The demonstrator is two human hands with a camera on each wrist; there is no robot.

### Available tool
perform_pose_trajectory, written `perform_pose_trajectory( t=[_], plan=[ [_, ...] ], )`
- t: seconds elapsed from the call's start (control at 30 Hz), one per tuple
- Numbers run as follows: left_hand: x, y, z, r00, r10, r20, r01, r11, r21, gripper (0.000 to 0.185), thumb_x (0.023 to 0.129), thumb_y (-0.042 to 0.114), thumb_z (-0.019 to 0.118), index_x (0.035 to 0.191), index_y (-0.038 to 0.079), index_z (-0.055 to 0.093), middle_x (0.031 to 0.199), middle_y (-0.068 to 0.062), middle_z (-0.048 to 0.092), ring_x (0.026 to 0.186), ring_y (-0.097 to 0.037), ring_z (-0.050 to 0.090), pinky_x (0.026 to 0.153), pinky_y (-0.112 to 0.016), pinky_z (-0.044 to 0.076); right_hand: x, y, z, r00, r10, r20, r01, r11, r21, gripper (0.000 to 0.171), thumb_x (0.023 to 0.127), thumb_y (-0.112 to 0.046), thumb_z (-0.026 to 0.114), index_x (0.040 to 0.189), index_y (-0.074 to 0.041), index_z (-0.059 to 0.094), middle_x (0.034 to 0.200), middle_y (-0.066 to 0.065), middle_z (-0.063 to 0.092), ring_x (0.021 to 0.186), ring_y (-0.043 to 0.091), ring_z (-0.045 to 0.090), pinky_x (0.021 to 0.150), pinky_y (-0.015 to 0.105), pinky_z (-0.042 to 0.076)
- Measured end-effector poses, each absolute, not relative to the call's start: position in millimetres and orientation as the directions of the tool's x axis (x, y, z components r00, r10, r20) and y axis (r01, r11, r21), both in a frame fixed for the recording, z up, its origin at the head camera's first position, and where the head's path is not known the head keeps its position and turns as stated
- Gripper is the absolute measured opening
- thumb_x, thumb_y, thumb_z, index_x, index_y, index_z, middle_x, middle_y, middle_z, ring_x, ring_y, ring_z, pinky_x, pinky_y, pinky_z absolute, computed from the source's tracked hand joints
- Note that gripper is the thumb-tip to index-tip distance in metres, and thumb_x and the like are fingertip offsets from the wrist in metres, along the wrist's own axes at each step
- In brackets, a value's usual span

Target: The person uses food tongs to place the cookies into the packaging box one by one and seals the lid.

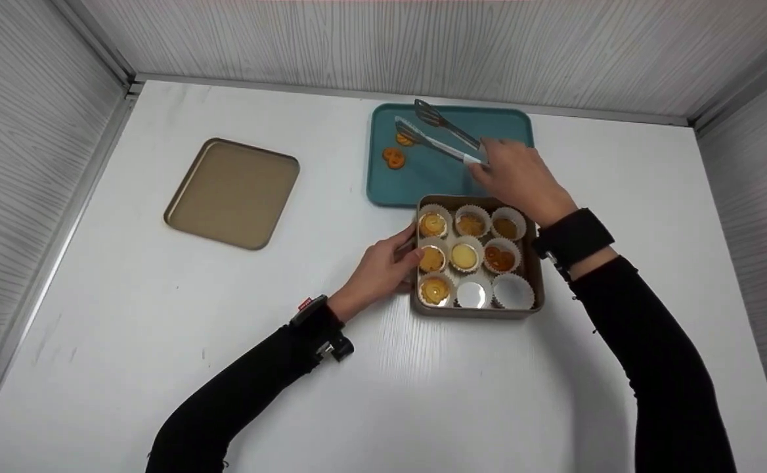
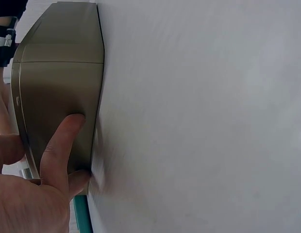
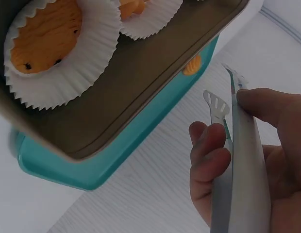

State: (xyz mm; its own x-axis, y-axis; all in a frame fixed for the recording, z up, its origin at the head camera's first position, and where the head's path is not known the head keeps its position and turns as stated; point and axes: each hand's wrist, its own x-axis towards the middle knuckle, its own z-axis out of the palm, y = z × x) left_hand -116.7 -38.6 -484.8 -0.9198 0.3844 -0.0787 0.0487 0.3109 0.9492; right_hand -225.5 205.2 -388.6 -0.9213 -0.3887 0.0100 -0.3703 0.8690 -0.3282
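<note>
Seven filled cups (image 1: 464,256), two empty, two cookies (image 1: 394,157).

Teal tray (image 1: 511,125) right half open — cookies (image 1: 394,157) crowd left.

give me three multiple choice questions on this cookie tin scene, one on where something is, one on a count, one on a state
1. Where do the loose cookies lie?
A. on the teal tray
B. on the gold lid
C. on the bare table

2. How many paper cups in the square tin hold no cookie?
A. none
B. two
C. five

3. What is the right hand doing?
A. lying flat on the table
B. holding the tongs
C. lifting the tin

Answers:
1 A, both loose cookies sit on the teal tray.
2 B, two front cups show empty.
3 B, its fingers curl round the tongs' handles, tips open over the tray.
</note>
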Motion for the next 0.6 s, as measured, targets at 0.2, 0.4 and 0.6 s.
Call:
perform_pose_trajectory(
  t=[0.2,0.4,0.6],
  plan=[
    [-115.7,-37.9,-484.8,-0.921,0.38,-0.088,0.037,0.31,0.95,0.063,0.107,0.023,0.058,0.16,0.002,0.032,0.155,-0.015,0.049,0.138,-0.025,0.053,0.115,-0.03,0.04,-228.2,192.5,-393.5,-0.923,-0.383,-0.036,-0.353,0.881,-0.314,0.033,0.107,-0.023,0.059,0.116,0.009,0.061,0.094,0.022,0.064,0.078,0.032,0.059,0.065,0.045,0.051],
    [-115.8,-37.6,-486.5,-0.918,0.388,-0.084,0.036,0.293,0.955,0.063,0.107,0.022,0.058,0.16,0.002,0.032,0.155,-0.016,0.049,0.137,-0.025,0.054,0.112,-0.03,0.044,-229.9,186.6,-398.5,-0.923,-0.384,-0.03,-0.359,0.886,-0.293,0.032,0.107,-0.023,0.059,0.111,0.009,0.062,0.094,0.024,0.063,0.079,0.035,0.06,0.066,0.048,0.052],
    [-114.4,-36.9,-486.4,-0.907,0.407,-0.112,-0.02,0.223,0.975,0.064,0.107,0.022,0.057,0.162,0.003,0.028,0.156,-0.017,0.047,0.133,-0.026,0.058,0.089,-0.032,0.06,-231.7,184.9,-401.6,-0.924,-0.381,-0.026,-0.36,0.891,-0.277,0.031,0.107,-0.022,0.059,0.104,0.009,0.062,0.09,0.024,0.062,0.079,0.037,0.06,0.067,0.05,0.052]
  ],
)
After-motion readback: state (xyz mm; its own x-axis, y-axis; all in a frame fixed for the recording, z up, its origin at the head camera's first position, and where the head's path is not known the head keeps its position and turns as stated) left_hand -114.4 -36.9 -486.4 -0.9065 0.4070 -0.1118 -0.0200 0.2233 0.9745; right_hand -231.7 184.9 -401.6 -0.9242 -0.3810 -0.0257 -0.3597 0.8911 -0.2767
